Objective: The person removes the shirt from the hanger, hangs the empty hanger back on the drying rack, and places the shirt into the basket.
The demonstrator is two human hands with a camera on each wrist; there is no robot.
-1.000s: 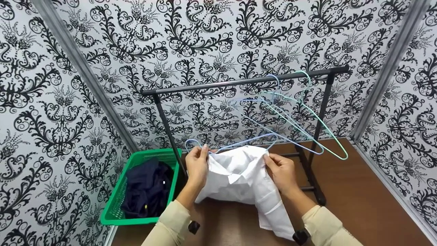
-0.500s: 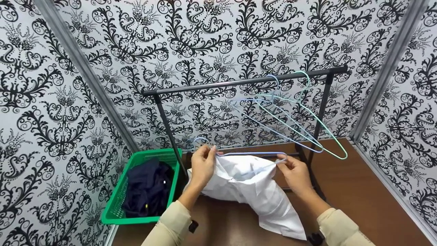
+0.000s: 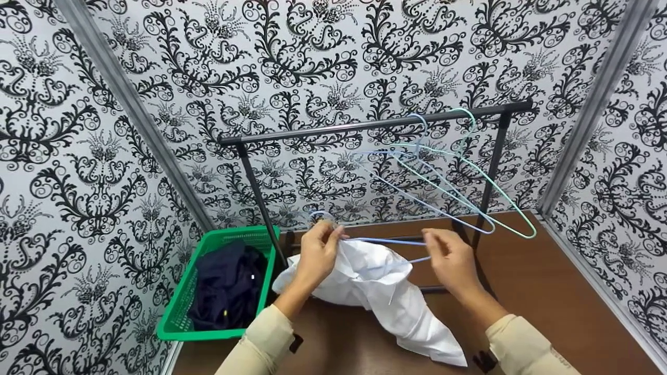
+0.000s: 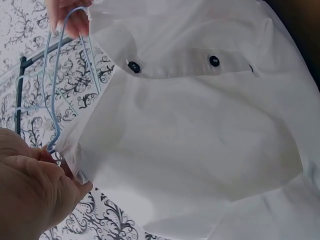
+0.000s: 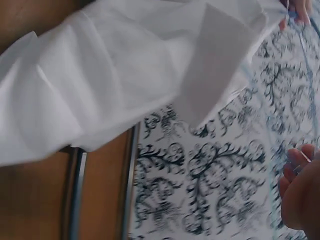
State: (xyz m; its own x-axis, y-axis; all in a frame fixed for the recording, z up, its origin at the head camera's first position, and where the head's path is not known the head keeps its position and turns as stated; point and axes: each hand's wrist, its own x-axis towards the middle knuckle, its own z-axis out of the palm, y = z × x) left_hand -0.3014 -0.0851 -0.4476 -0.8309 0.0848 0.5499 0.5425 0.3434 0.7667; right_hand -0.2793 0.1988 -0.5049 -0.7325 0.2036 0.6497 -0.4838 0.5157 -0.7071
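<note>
A white button-up shirt (image 3: pixel 359 291) hangs bunched over the table in the head view, one sleeve drooping toward the front right. My left hand (image 3: pixel 317 255) pinches its collar edge together with a blue clothes hanger (image 3: pixel 388 241), whose hook rises behind that hand. The hanger's left part is hidden by the shirt; its right end sticks out of the neck opening. That end is held between the curled fingers and thumb of my right hand (image 3: pixel 452 263). Dark buttons (image 4: pixel 214 61) show on the shirt front in the left wrist view.
A black garment rack (image 3: pixel 333 130) stands behind the hands. From its bar hang a blue hanger (image 3: pixel 411 195) and a mint-green hanger (image 3: pixel 503 195), toward the right. On the left, a green basket (image 3: pixel 169 307) holds dark navy clothing (image 3: pixel 226 286). Patterned walls enclose the brown table (image 3: pixel 552 291).
My right hand has moved from the shirt's right edge out to the hanger's end. The hanger has swung lower, and its right end lies outside the collar. My left hand has shifted slightly right.
</note>
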